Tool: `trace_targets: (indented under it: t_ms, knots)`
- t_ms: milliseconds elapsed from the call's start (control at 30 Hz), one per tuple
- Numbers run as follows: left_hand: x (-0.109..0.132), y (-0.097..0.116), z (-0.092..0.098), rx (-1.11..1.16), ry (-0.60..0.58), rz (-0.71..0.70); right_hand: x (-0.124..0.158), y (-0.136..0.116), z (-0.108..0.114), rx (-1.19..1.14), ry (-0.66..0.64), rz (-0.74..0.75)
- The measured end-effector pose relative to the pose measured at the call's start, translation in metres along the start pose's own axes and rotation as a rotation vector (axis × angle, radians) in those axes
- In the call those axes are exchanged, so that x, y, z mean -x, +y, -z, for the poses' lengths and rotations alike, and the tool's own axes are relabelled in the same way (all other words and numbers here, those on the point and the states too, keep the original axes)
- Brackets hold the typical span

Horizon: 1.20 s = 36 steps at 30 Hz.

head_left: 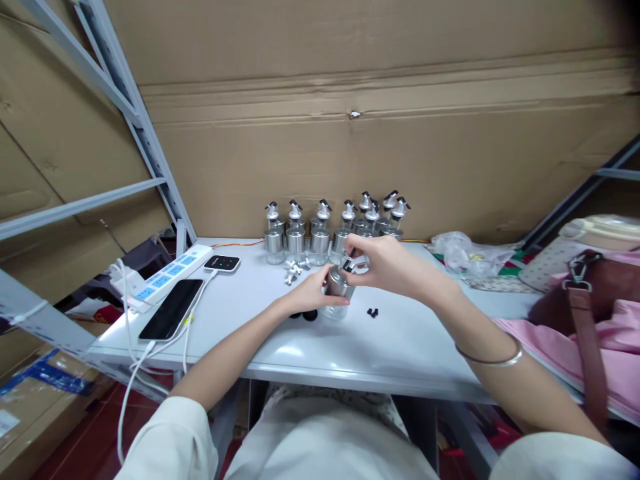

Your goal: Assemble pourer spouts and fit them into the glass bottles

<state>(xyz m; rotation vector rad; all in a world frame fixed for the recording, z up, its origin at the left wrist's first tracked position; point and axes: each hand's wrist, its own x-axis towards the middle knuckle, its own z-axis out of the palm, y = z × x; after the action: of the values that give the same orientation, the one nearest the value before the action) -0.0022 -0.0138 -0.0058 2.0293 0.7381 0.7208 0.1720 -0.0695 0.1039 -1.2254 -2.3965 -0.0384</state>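
My left hand [313, 293] is wrapped round a glass bottle [334, 312] with a brushed-metal sleeve, holding it near the middle of the table. At the bottle's mouth, my right hand [375, 263] pinches a silver pourer spout [347, 265] with a black flap. Whether the spout is fully seated I cannot tell. Several similar bottles [296, 243] with spouts stand behind in a group against the cardboard. Small silver-white spout pieces [293, 271] lie left of the bottle. Black round caps [310, 315] sit under my left hand, partly hidden, and tiny black pieces [373, 312] lie to the right.
On the left are a power strip [173, 273], a black phone [171, 310] and a small charging device [222, 264], with white cables. Clear plastic bags [463, 252] and a brown-strapped bag [583, 333] occupy the right. Cardboard [310, 147] walls the back; a metal shelf post [150, 140] rises at left.
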Motion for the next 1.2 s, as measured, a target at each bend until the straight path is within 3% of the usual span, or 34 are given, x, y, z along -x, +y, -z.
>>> trace_targets:
  t_ms: [100, 267, 333, 400, 500, 600, 800, 1200]
  knots:
    - [0.001, 0.001, 0.001, -0.020, 0.007, 0.036, 0.003, 0.002, 0.004, -0.121, 0.110, 0.033]
    - [0.002, 0.004, 0.004, -0.061, 0.009, 0.006, -0.013, 0.010, 0.011, -0.502, 0.646, -0.012]
    - [0.002, 0.006, 0.003, -0.089, 0.004, 0.002, -0.025, 0.014, 0.003, -0.679, 0.711, -0.004]
    - [0.003, 0.007, 0.002, -0.124, 0.005, -0.004, -0.035, 0.016, -0.010, -0.879, 0.656, 0.030]
    - [0.003, 0.009, 0.001, -0.160, 0.009, -0.003, -0.046, 0.018, -0.029, -1.155, 0.471, 0.028]
    - [0.003, 0.009, 0.001, -0.175, 0.002, -0.005, -0.046, 0.017, -0.038, -1.284, 0.300, 0.005]
    - [0.003, 0.007, 0.003, -0.172, -0.020, -0.034, -0.038, 0.011, -0.030, -1.280, 0.207, -0.047]
    - [0.003, 0.007, 0.003, -0.163, -0.029, -0.030, -0.041, 0.019, -0.022, -1.164, 0.107, 0.055]
